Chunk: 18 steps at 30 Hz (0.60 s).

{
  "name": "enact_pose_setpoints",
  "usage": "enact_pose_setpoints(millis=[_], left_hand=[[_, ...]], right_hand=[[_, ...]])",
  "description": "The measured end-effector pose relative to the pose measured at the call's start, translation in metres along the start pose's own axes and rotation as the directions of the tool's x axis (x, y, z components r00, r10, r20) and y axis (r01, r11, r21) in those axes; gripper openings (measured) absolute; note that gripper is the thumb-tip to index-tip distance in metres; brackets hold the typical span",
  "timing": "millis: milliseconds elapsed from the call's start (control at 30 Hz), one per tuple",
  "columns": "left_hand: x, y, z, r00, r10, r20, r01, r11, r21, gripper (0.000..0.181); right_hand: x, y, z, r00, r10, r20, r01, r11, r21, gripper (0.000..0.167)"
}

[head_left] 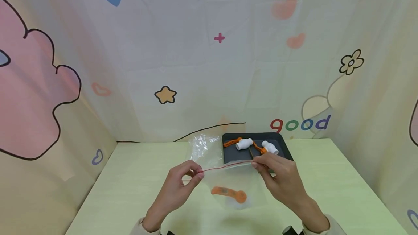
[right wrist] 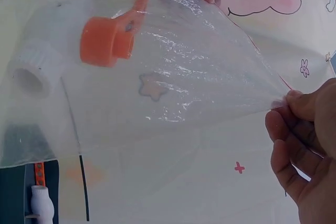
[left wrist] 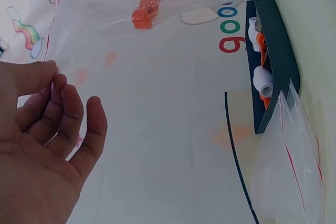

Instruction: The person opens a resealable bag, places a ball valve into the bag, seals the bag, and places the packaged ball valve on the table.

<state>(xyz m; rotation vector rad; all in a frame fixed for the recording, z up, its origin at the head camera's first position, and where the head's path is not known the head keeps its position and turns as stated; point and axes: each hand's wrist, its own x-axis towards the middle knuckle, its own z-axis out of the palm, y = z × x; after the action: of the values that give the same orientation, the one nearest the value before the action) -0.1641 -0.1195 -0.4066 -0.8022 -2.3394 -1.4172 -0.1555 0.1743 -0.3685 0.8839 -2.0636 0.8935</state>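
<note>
A clear zip bag [head_left: 256,189] with a red line along its top edge hangs between both hands above the table. Inside it lies a plastic ball valve with an orange lever handle [head_left: 228,193] and a white body [right wrist: 38,72]. My left hand [head_left: 177,184] pinches the left end of the red-lined edge between thumb and forefinger, its other fingers loosely bent. At the opposite end, my right hand [head_left: 285,180] pinches the same edge. The edge is drawn out nearly straight; whether the seal is closed I cannot tell.
Behind the bag, a dark tray [head_left: 288,149] holds two more white valves [head_left: 244,143] with orange handles. Left of the tray lie several clear bags [head_left: 204,148] with red lines. A printed curtain [head_left: 196,64] stands behind the pale green table [head_left: 130,191].
</note>
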Motion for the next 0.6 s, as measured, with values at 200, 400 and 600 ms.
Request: enact_pose_setpoints(millis=[200, 400, 600], left_hand=[[-0.005, 0.003, -0.008, 1.000, 0.028, -0.014, -0.028, 1.000, 0.003, 0.008], [-0.012, 0.001, -0.015, 0.996, 0.076, -0.041, -0.075, 0.997, 0.021, 0.009], [-0.018, -0.002, -0.021, 0.999, 0.029, -0.040, -0.027, 0.999, 0.037, 0.007]], right_hand=[[-0.006, 0.000, 0.006, 1.000, 0.010, 0.003, -0.010, 1.000, 0.015, 0.025], [-0.012, 0.001, 0.014, 1.000, 0.000, 0.024, -0.001, 0.999, 0.039, 0.024], [-0.015, -0.001, 0.021, 0.999, -0.011, 0.049, 0.008, 0.998, 0.055, 0.018]])
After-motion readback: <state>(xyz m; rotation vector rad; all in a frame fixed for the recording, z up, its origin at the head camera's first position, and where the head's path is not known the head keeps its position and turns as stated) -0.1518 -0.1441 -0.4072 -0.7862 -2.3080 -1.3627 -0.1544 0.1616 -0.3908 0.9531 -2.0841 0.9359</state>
